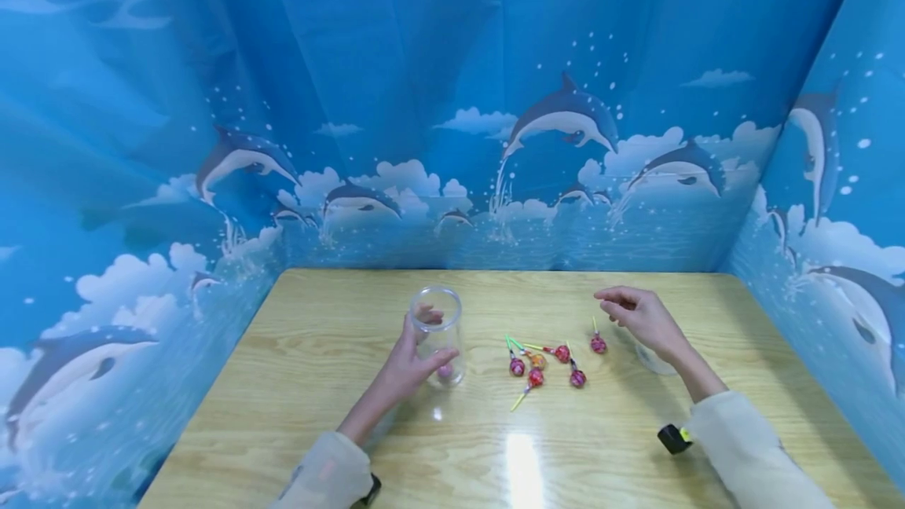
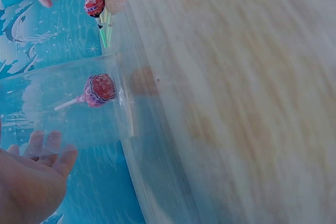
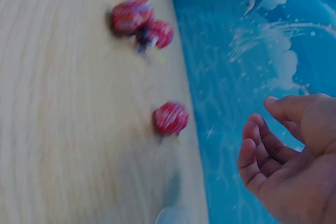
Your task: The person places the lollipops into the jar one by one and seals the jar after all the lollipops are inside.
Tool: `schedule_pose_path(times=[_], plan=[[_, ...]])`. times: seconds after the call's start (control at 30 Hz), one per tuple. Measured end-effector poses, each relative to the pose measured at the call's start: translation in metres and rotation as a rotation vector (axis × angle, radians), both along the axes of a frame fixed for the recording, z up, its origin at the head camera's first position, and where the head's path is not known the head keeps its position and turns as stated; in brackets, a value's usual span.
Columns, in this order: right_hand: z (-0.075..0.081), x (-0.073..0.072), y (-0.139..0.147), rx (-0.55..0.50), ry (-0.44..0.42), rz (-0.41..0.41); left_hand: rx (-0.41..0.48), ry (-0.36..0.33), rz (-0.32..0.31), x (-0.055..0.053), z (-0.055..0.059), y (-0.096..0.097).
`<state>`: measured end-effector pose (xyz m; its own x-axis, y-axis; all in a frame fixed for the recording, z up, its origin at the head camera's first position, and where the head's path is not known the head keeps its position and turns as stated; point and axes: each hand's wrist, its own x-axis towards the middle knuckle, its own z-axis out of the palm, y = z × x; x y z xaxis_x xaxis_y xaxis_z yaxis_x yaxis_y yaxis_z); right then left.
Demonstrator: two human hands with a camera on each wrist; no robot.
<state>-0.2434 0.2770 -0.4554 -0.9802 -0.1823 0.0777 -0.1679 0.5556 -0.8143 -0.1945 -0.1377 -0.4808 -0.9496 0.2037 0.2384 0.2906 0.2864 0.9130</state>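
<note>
My left hand (image 1: 413, 356) grips a tall clear plastic jar (image 1: 452, 336), its thumb and fingers around the side. The jar stands upright with its mouth uncovered. Inside, at the bottom, sits one wrapped lollipop (image 2: 100, 90), its white stick pointing up. Over the right part of the table hovers my right hand (image 1: 639, 320), fingers loosely bent and holding nothing. Just below its fingertips a red-purple lollipop (image 1: 599, 345) lies with its yellow stick toward the far edge. In the right wrist view this lollipop (image 3: 171, 118) is apart from the fingers.
Several more lollipops (image 1: 536, 377) lie in a loose group between the hands. A clear round lid-like piece (image 1: 654, 360) rests under the right wrist. The wooden table (image 1: 318, 415) meets a blue dolphin-printed curtain (image 1: 424, 140) at its back.
</note>
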Motion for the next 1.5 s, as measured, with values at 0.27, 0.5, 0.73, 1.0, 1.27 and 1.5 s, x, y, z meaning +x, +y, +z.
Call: schedule_pose_path(times=[0.27,0.5,0.73,1.0,1.27,1.5], plan=[[-0.017,-0.008,0.010,0.092,0.022,0.060,0.017,-0.011,0.004,0.000,0.000,0.001],[-0.029,-0.017,0.012,0.166,0.031,0.120,0.025,-0.012,0.002,0.000,0.000,0.001],[-0.034,-0.021,0.009,0.207,0.006,0.129,0.027,-0.022,0.004,0.000,0.000,0.001],[-0.037,-0.025,0.005,0.235,-0.011,0.159,0.034,-0.025,0.002,0.000,-0.001,0.001],[-0.042,-0.030,0.003,0.277,0.007,0.196,0.031,-0.024,0.005,0.000,0.000,0.002],[-0.039,-0.031,0.003,0.305,-0.019,0.160,0.019,-0.021,0.006,0.001,0.001,0.001]])
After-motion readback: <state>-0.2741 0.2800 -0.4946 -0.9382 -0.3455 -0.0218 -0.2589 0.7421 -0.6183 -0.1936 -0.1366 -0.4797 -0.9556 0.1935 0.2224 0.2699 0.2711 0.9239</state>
